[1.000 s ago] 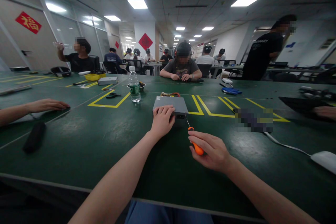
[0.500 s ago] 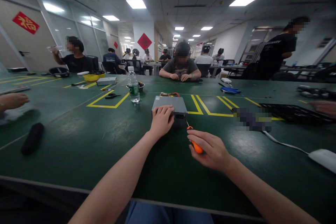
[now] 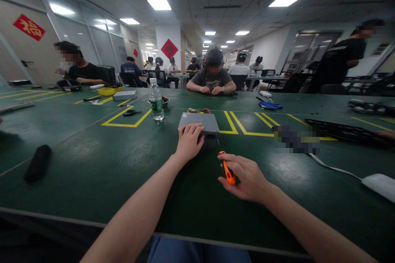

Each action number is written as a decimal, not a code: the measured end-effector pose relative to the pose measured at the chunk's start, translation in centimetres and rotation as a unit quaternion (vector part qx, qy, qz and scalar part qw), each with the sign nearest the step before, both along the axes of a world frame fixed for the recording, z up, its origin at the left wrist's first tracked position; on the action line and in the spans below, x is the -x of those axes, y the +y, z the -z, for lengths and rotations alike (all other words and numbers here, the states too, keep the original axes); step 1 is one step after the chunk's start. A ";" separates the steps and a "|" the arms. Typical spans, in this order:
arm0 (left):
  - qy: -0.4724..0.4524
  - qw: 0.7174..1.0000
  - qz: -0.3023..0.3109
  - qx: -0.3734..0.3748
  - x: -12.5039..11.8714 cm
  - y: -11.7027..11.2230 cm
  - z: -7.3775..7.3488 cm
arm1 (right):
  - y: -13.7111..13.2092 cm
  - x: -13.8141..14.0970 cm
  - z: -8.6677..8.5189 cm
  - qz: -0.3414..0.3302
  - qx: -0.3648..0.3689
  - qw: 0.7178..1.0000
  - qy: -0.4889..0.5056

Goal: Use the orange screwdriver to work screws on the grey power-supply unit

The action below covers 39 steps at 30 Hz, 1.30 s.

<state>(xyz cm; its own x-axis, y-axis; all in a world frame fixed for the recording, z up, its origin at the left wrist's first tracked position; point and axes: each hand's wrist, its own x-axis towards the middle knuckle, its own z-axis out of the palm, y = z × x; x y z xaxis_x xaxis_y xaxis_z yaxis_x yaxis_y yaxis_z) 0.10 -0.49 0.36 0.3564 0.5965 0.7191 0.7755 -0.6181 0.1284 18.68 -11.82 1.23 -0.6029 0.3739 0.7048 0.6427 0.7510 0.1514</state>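
Observation:
A grey metal computer power supply (image 3: 200,121) lies on the green table, its socket side facing me and its bundle of coloured cables (image 3: 199,111) behind it. My left hand (image 3: 191,140) holds it steady, the fingers over its top and front edge. An orange-handled screwdriver (image 3: 228,172) is pinched in my right hand (image 3: 245,176) between thumb and fingers. Its thin shaft points up and away towards the unit's lower right front corner. Whether the tip sits in a screw is too small to tell.
Left of the unit stand a water bottle (image 3: 156,104) and a bowl (image 3: 165,101). A black case (image 3: 38,163) lies far left, a black perforated panel (image 3: 345,132) to the right. A white cable (image 3: 333,168) runs near my right arm. A co-worker (image 3: 212,78) sits opposite.
My right hand's fingers have opened a little around the screwdriver, and its handle has turned and shifted slightly towards me. The left hand and the power supply look unmoved.

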 end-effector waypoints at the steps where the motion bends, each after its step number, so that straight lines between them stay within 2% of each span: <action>1: 0.001 1.000 0.000 0.001 0.0 0.0 0.0 | -0.1 -0.1 0.0 0.001 0.013 1.000 -0.001; 5: -0.001 1.000 0.003 0.002 0.0 0.0 0.1 | -0.2 -0.7 -0.2 -0.002 0.050 0.998 -0.032; 9: -0.004 1.000 0.003 0.001 0.0 0.1 0.1 | -0.1 -1.0 -0.2 -0.011 0.043 0.998 -0.043; 16: -0.002 1.000 0.008 0.004 0.1 0.0 0.0 | 0.3 -1.3 -0.1 -0.009 0.031 0.998 0.047; 21: -0.004 1.000 0.009 0.005 0.1 -0.1 0.0 | -0.1 -1.2 -0.3 -0.015 0.042 0.999 -0.010; 25: -0.005 1.000 0.008 0.006 0.0 -0.1 -0.1 | -0.3 -0.8 -0.5 -0.012 0.011 0.998 -0.055; 29: 0.000 1.000 0.003 0.006 0.0 -0.1 -0.1 | -0.1 -0.6 -0.3 -0.026 -0.012 1.000 -0.007; 33: 0.003 1.000 0.002 0.005 0.1 -0.1 -0.1 | 0.0 -0.7 -0.2 -0.035 0.004 0.999 0.024; 39: 0.001 1.000 0.001 0.001 0.0 0.0 0.1 | -0.2 -0.8 -0.4 -0.020 0.009 0.998 -0.065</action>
<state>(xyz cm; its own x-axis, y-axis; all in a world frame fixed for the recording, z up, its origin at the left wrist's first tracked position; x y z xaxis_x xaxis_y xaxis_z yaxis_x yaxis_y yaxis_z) 0.08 -0.46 0.30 0.3594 0.5967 0.7175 0.7744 -0.6197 0.1274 19.46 -12.07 1.62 -0.7030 0.3591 0.6138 0.5881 0.7789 0.2178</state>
